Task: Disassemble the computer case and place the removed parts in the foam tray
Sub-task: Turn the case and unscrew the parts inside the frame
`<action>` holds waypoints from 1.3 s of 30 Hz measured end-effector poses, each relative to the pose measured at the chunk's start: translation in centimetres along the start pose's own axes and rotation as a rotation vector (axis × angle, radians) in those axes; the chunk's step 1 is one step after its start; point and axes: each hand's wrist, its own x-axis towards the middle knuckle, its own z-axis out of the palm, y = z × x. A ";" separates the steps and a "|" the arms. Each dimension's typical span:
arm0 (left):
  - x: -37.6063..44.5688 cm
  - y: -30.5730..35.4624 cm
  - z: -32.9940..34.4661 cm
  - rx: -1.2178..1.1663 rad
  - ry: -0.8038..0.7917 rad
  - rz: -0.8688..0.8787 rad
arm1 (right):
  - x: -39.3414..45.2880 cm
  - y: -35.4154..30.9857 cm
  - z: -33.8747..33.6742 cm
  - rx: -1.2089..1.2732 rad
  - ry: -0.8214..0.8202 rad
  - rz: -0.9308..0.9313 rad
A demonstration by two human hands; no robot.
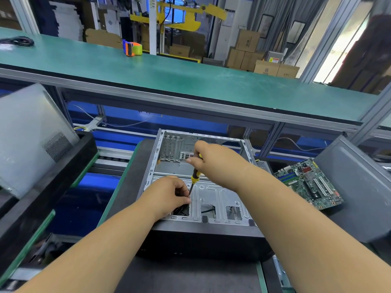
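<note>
At the far left, a grey metal side panel leans tilted against a black foam tray; its perforated vent patch faces the camera. On the green upper shelf, a black cable bundle lies at the left end and an orange-and-blue tape dispenser stands further right.

The computer case lies open side up on the dark counter at centre, with its bare metal interior exposed. The left hand rests at the case's near-left corner; its grip is curled, fingertips pinching at the lower end of the screwdriver shaft above a dark opening. What sits under the fingers cannot be told.

The screwdriver, yellow and black, stands nearly upright, tip down inside the case. The right hand has its grip clamped round the top of the handle.

To the right of the case, a green motherboard lies flat, well apart from both hands. A second grey panel leans at the far right.
</note>
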 end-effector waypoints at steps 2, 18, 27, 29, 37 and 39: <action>0.0 0.0 0.0 -0.003 0.000 0.001 | 0.0 0.2 0.1 0.114 -0.004 0.017; 0.0 0.0 0.0 -0.014 0.001 0.015 | -0.1 0.0 0.2 0.037 0.035 0.055; 0.0 -0.1 0.0 -0.001 -0.001 0.009 | -0.3 -0.1 -0.2 0.158 -0.057 0.022; 0.0 0.0 0.0 0.001 -0.006 0.009 | -0.3 -0.3 -0.1 0.105 -0.034 0.015; 0.0 -0.1 0.0 -0.007 0.000 0.002 | 0.0 -0.4 0.6 -0.115 0.037 -0.016; -0.1 -0.1 0.0 -0.006 0.000 0.009 | -0.1 -0.4 0.9 -0.007 0.029 -0.030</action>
